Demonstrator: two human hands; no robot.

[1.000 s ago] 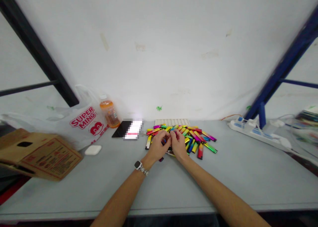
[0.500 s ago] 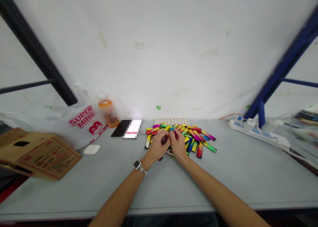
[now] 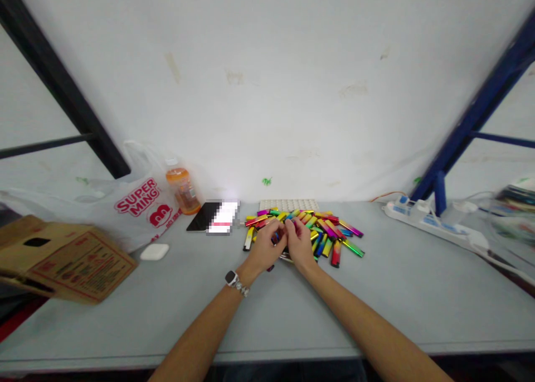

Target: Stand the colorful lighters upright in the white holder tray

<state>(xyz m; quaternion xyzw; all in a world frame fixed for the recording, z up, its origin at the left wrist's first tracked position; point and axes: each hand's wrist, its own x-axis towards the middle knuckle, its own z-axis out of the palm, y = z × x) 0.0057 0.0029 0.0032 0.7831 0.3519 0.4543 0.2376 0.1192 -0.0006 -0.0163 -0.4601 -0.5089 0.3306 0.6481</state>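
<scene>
My left hand (image 3: 270, 244) and my right hand (image 3: 300, 243) meet at the front of a pile of shiny, many-coloured lighters (image 3: 326, 228). The fingers of both hands are bent and pressed together at the tips. Whatever they pinch is mostly hidden; a small dark bit shows between them. Loose lighters lie under and around my hands, in red, yellow, green, blue and purple, some with dark ends. Just behind the pile stands a white gridded tray (image 3: 288, 204). A watch (image 3: 231, 278) is on my left wrist.
To the left are a tablet (image 3: 204, 217), an orange bottle (image 3: 184, 191), a white plastic bag (image 3: 121, 209), a small white case (image 3: 154, 252) and an open cardboard box (image 3: 79, 265). A power strip (image 3: 434, 226) with cables lies right. The wall (image 3: 267, 92) closes the back.
Both hands stay in nearly the same place over the pile, with only a slight shift of the fingers. The other things have not moved.
</scene>
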